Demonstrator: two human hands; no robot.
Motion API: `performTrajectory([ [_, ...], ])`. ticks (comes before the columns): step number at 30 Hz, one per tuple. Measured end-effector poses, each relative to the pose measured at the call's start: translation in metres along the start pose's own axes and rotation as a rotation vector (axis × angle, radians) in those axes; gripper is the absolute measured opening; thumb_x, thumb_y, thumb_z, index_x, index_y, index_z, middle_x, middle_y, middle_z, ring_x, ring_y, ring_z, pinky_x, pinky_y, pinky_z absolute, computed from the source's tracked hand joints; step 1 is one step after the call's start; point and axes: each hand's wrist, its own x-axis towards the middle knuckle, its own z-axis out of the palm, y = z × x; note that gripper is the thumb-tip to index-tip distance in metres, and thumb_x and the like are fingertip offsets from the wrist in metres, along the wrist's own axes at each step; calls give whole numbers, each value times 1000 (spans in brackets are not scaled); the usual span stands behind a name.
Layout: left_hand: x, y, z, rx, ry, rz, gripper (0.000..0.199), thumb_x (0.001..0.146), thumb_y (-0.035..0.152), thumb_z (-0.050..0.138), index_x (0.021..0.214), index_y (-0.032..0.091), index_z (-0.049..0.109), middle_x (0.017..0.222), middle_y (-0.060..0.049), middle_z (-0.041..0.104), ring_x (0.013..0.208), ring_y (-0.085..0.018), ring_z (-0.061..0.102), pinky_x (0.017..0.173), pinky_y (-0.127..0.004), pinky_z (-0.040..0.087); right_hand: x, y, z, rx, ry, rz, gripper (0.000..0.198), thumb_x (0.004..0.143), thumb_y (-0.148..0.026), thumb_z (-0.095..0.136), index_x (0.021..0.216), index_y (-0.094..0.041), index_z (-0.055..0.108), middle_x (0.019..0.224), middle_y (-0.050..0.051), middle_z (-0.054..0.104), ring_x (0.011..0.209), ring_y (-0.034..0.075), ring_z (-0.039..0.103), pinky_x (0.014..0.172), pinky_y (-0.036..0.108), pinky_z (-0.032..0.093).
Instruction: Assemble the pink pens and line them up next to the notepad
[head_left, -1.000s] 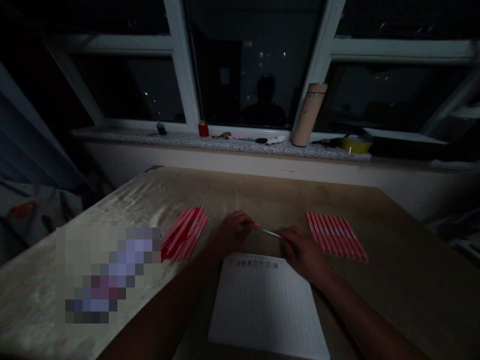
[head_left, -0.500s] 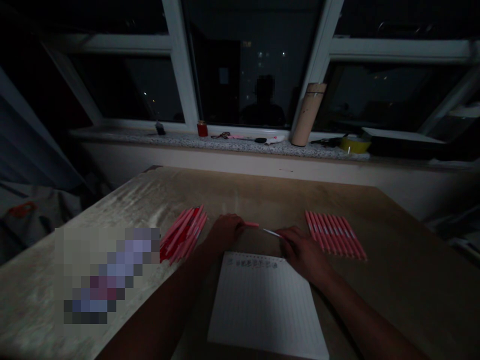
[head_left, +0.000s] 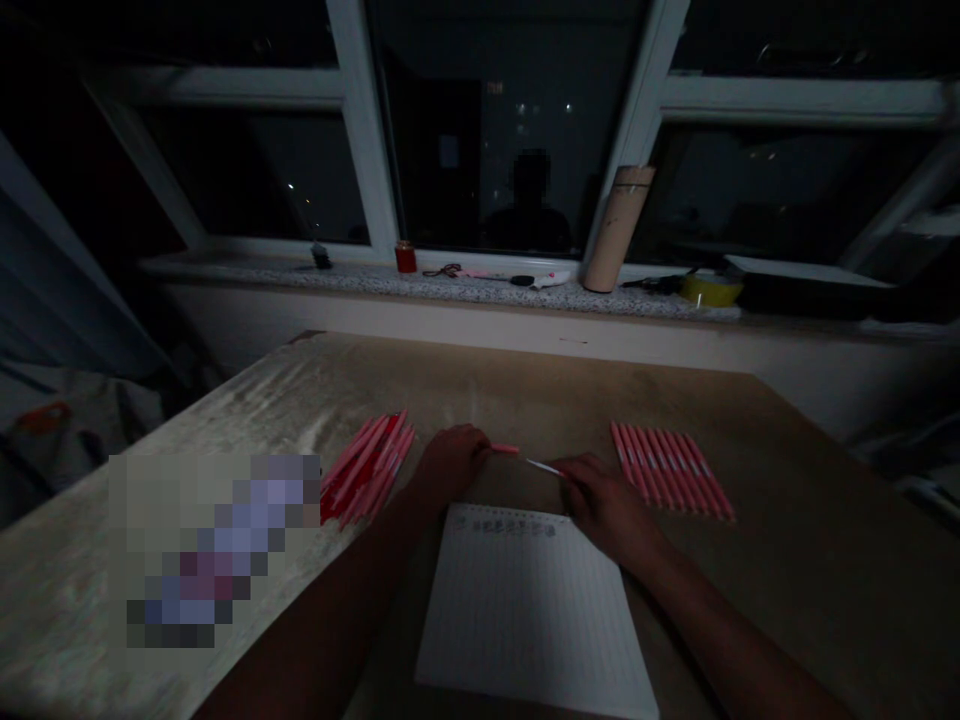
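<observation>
My left hand (head_left: 454,458) is closed on a slim pink pen cap (head_left: 505,449) that points to the right. Facing it across a small gap is the pale, thin tip of a pen (head_left: 544,467), gripped in my right hand (head_left: 604,495). The cap and the pen tip do not touch. Just below both hands lies a lined notepad (head_left: 532,610) with a row of dark scribbles along its top. Left of my left hand, several pink pens (head_left: 390,462) lie in a loose pile on red packaging (head_left: 358,480). Several more pink pens (head_left: 671,470) form a neat row beside my right hand.
The table (head_left: 525,385) runs up to a wall beneath a speckled windowsill (head_left: 465,285). On the sill stand a tall flask (head_left: 619,230), a small red jar (head_left: 405,257) and a yellow tape roll (head_left: 710,290). A blurred-out item (head_left: 232,540) lies at the left.
</observation>
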Motion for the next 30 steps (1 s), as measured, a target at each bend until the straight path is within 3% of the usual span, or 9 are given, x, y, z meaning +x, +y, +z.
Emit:
performTrajectory([
  [4,-1,8,-4,-94,53,-22,18,83,29,50,80,16,62,78,-4,60,72,-15,54,67,-27,40,0,1,2,-14,5,-11,35,81,-10,42,108,-23,60,96,5,60,86,17,57,78,32,44],
  [7,-5,21,-9,-198,69,40,22,83,34,50,82,16,63,77,-3,59,72,-14,53,67,-26,41,-1,1,2,-30,-2,-17,35,81,-10,43,108,-24,60,95,5,60,85,18,57,78,32,45],
  [10,-9,34,-12,-249,19,106,23,81,33,52,97,17,61,83,-3,59,75,-14,54,69,-25,41,0,0,2,-38,-12,-31,36,82,-9,42,110,-24,60,94,5,60,84,17,57,78,32,45],
  [15,-12,42,-8,-225,-30,167,24,83,34,51,96,16,61,84,-4,58,78,-15,53,73,-26,42,0,-1,2,-54,-22,-48,38,81,-9,43,111,-25,60,93,5,60,83,17,58,77,31,45],
  [19,-10,40,-5,-233,-43,185,22,87,30,46,89,18,63,86,-4,59,81,-14,54,75,-26,41,1,1,4,-66,-24,-62,39,79,-8,44,110,-25,60,94,5,61,85,18,58,77,31,45],
  [26,-8,21,-19,-271,-15,155,27,87,30,44,101,19,66,79,-3,56,70,-12,52,66,-23,39,0,-1,-1,-78,-16,-30,33,81,-10,43,106,-23,61,95,5,61,84,18,58,77,32,44],
  [30,-6,8,-24,-280,-17,132,25,85,29,47,86,15,68,72,-3,54,66,-12,50,62,-22,38,-1,3,-2,-72,-3,-13,34,80,-10,43,106,-24,61,97,5,61,84,18,59,76,31,45],
])
